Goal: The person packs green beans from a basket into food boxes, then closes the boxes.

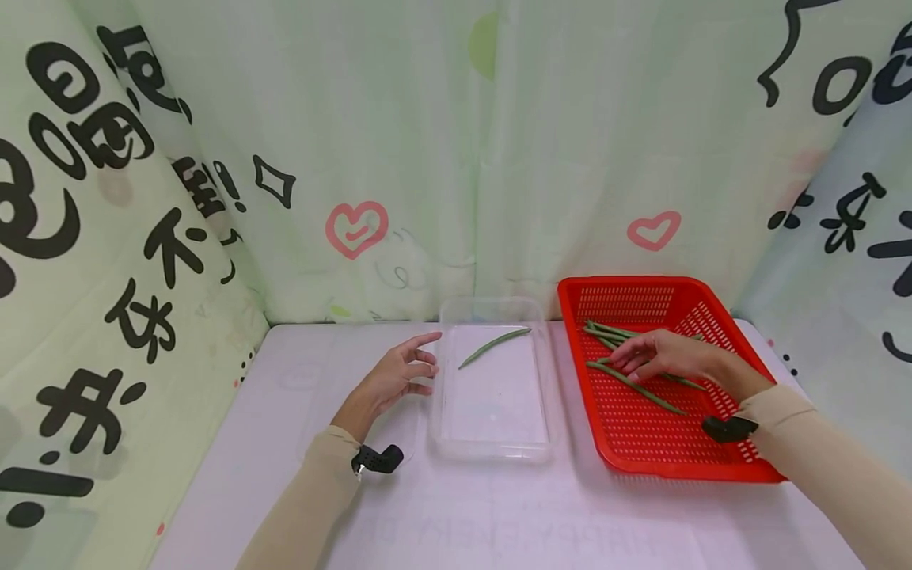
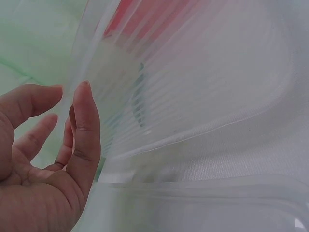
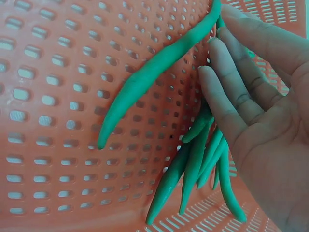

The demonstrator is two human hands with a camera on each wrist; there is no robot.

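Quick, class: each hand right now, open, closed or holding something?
Left hand: open, beside the clear container, holding nothing.
Right hand: at the green beans in the red basket; whether it pinches any cannot be told.

The left fingers (image 2: 87,125) bend loosely beside a clear ribbed container (image 2: 217,67), red showing through it

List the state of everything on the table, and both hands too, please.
Clear box: upright
Single bean: lying slantwise in the box
Red basket: upright, open-topped
Other beans: loose in the basket
Left hand: beside the box, gripping nothing
Right hand: at the basket's beans, grip unclear
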